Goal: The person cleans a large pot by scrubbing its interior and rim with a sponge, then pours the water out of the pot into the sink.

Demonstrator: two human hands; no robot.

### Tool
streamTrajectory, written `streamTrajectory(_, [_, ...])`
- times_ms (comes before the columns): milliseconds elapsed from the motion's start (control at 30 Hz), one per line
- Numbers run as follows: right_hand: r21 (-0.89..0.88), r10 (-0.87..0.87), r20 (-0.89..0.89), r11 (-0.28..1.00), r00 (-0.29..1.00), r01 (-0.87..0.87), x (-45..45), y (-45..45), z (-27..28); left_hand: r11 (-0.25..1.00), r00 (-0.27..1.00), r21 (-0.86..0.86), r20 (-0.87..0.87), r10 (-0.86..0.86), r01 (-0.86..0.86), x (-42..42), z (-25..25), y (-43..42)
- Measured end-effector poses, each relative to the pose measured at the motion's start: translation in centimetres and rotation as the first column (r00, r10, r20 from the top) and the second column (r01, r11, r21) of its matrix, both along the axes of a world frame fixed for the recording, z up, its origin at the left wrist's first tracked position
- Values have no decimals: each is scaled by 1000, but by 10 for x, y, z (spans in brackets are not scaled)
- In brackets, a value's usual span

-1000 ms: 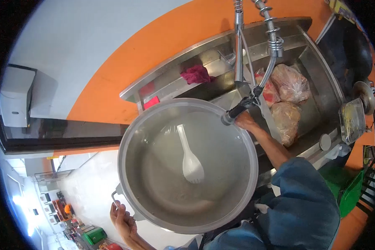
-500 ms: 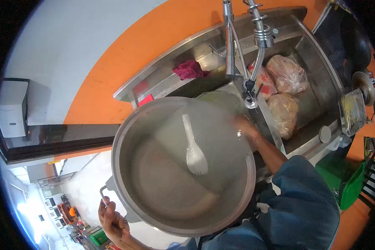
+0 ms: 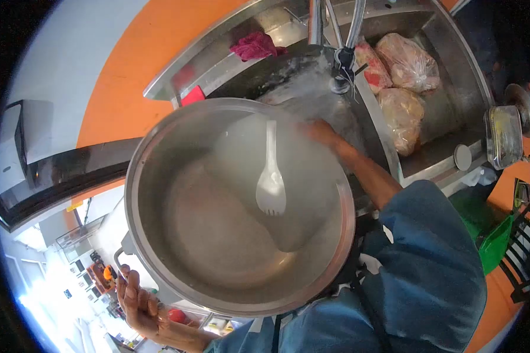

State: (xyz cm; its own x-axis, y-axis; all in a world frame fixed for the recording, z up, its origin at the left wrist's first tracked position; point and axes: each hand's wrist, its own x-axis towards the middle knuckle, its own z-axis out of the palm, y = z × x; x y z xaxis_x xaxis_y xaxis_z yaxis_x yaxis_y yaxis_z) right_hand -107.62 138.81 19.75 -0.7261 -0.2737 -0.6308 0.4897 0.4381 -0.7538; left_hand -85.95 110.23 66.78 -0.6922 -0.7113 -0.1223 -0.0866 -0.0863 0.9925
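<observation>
A large metal pot point(image 3: 136, 194) fills the middle of the head view, its open mouth facing me. Cloudy liquid or steam blurs its inside. Within it lies a white paddle-like spoon point(image 3: 271, 187) with a toothed tip, handle toward the sink. My left hand point(image 3: 140, 303) is closed around the pot's side handle point(image 3: 119, 256) at the lower left. On the far right side, my right hand point(image 3: 319, 133) is at the pot's rim, beside the sink basin; haze and blur hide its fingers, so its grip cannot be made out.
Beyond the pot, a steel sink holds wet, whitish streaks in its near basin point(image 3: 312, 79). Several filled plastic bags point(image 3: 407, 62) lie in the right basin. A faucet point(image 3: 316, 23) hangs above. A purple cloth point(image 3: 257, 46) rests on the ledge; a glass container point(image 3: 504, 136) stands at right.
The pot sits higher and farther left in view, with both hands still at it. The spoon has turned more upright in view. Whitish streaks now show in the near basin.
</observation>
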Motion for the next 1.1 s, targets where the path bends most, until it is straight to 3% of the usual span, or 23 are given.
streamTrajectory(200, [-82, -145, 37, 986, 989, 147, 12, -10, 13, 997, 996, 35, -57, -62, 64, -1, 2, -2])
streamTrajectory(333, [-34, 44, 104, 999, 994, -40, 1, -2, 40, 992, 990, 98, -124, -63, 76, -10, 1, 2])
streamTrajectory(400, [125, -46, 130, 992, 990, 30, -1, -21, -39, 996, 991, 84, -136, -4, 15, -16, -1, 6])
streamTrajectory(467, [62, -72, 118, 996, 990, 65, 3, -21, -44, 994, 993, -63, -71, -98, 94, -16, -8, -11])
streamTrajectory(500, [-85, -56, 91, 994, 994, 64, 5, -12, 4, 981, 989, -136, -34, -142, 136, -16, -9, -18])
streamTrajectory(600, [-211, 15, 161, 977, 987, 20, 1, -9, 5, 903, 931, 279, -260, -257, 327, -30, -10, -23])
streamTrajectory(667, [-242, 25, 182, 970, 983, 20, 1, -10, -8, 960, 961, 143, -176, -216, 242, -28, -11, -33])
streamTrajectory(733, [-279, 39, 198, 960, 979, 18, 0, -12, -17, 935, 941, 168, -193, -278, 311, -33, -12, -33])
streamTrajectory(767, [-292, 45, 207, 956, 977, 18, 1, -13, -20, 870, 899, 260, -257, -355, 418, -41, -11, -29])
streamTrajectory(833, [-324, 64, 227, 946, 972, 14, 3, -15, -24, 812, 883, 375, -327, -336, 448, -52, -11, -14])
streamTrajectory(900, [-356, 83, 250, 935, 965, 12, 3, -17, -29, 846, 936, 441, -307, -170, 299, -66, -10, 6])
streamTrajectory(967, [-383, 97, 269, 924, 958, 14, 5, -17, -34, 846, 915, 412, -356, -191, 337, -73, -17, 4])
streamTrajectory(1100, [-432, 110, 312, 901, 944, 38, 12, -17, -50, 735, 901, 546, -380, -210, 402, -96, -20, 17])
